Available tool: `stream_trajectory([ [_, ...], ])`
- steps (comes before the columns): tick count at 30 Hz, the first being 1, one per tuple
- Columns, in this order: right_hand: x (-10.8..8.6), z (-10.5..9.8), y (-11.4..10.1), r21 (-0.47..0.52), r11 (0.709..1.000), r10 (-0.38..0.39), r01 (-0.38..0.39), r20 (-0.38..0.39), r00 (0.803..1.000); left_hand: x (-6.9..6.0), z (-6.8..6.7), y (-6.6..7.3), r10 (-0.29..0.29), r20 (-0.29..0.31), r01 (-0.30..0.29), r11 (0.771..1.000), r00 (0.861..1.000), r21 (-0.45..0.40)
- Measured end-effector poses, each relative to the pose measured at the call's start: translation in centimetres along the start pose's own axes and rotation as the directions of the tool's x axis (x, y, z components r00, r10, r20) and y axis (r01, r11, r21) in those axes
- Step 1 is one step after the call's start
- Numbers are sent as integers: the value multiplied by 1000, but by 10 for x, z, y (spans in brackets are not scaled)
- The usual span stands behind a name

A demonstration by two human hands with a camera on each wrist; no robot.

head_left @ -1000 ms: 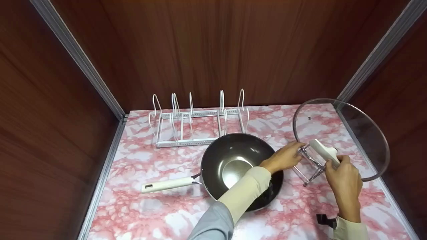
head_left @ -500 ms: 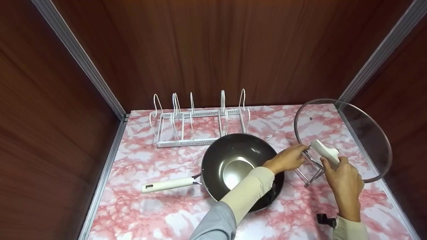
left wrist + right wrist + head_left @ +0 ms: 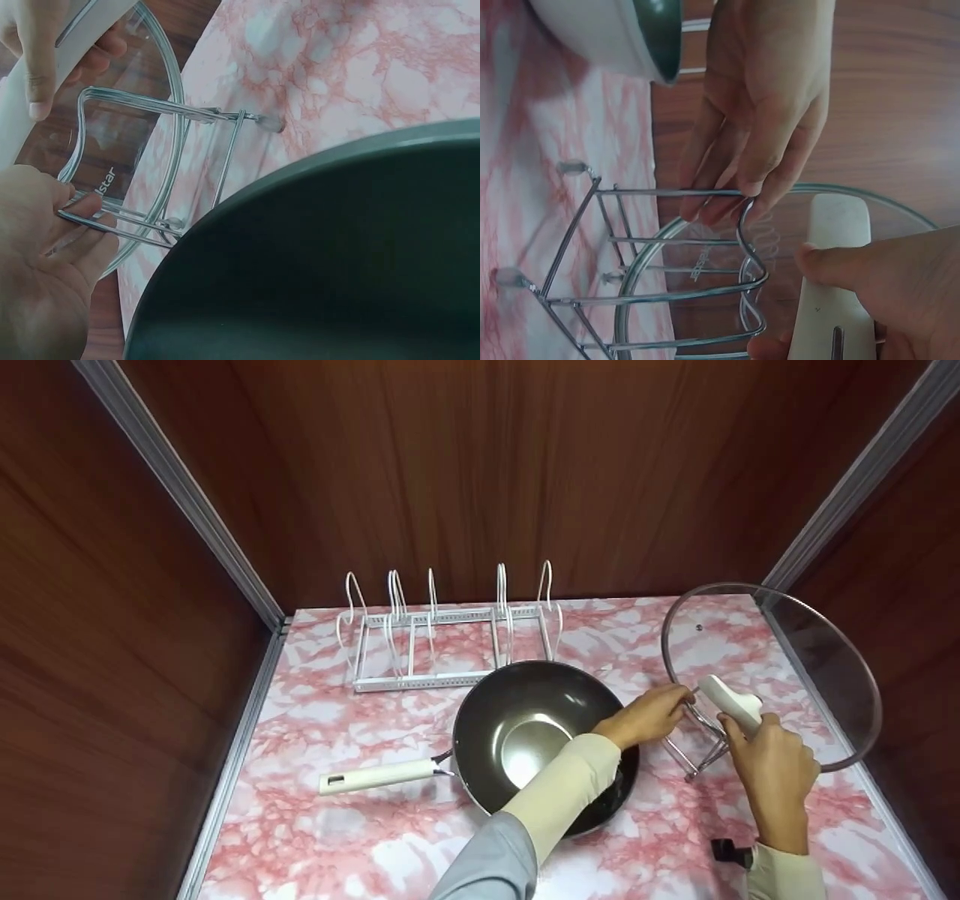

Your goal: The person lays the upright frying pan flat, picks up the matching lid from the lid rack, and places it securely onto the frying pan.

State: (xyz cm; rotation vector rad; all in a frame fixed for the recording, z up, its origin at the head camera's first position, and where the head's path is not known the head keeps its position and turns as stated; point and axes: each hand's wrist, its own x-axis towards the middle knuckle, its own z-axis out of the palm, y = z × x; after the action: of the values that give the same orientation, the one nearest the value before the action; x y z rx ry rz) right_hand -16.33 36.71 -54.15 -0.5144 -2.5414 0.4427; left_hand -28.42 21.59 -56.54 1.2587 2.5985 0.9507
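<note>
My left hand (image 3: 651, 715) reaches across the wok (image 3: 506, 694) and pinches a top wire of a small chrome wire stand (image 3: 652, 298). The glass lid (image 3: 787, 652) is upright and leaning, its lower rim among the stand's wires. With my right hand (image 3: 776, 772) I hold the lid's cream handle (image 3: 727, 701), thumb along one side and fingers behind it. In the left wrist view, the thumb and fingers of my left hand (image 3: 45, 255) close on the wire near lettering on the glass. The stand's feet show in the right wrist view, on the marbled tabletop.
The dark wok's cream handle (image 3: 379, 777) points left. Behind it stands a white rack (image 3: 412, 683) with several upright wire loops. Brown wood-grain panels (image 3: 465, 480) with metal edge rails (image 3: 180, 502) enclose the pink-and-white marbled table (image 3: 322, 840) at the back and sides.
The right thumb has shifted slightly on the lid handle. Both hands, the lid, the stand and the wok otherwise stay almost where they were.
</note>
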Motion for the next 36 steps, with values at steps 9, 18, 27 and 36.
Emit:
stream_trajectory([
  [9,3,4,3,-43,998,-49,47,-54,997,5,0,2,-63,-12,63,998,998,-10],
  [18,4,8,7,-55,995,-94,87,-134,987,7,-1,8,-91,-18,91,996,996,10],
  [27,3,14,9,-74,990,-135,123,-193,972,7,-3,5,-83,-9,83,997,997,-10],
  [36,2,20,13,-105,978,-203,179,-288,936,6,-1,2,-80,-37,80,997,996,-1],
])
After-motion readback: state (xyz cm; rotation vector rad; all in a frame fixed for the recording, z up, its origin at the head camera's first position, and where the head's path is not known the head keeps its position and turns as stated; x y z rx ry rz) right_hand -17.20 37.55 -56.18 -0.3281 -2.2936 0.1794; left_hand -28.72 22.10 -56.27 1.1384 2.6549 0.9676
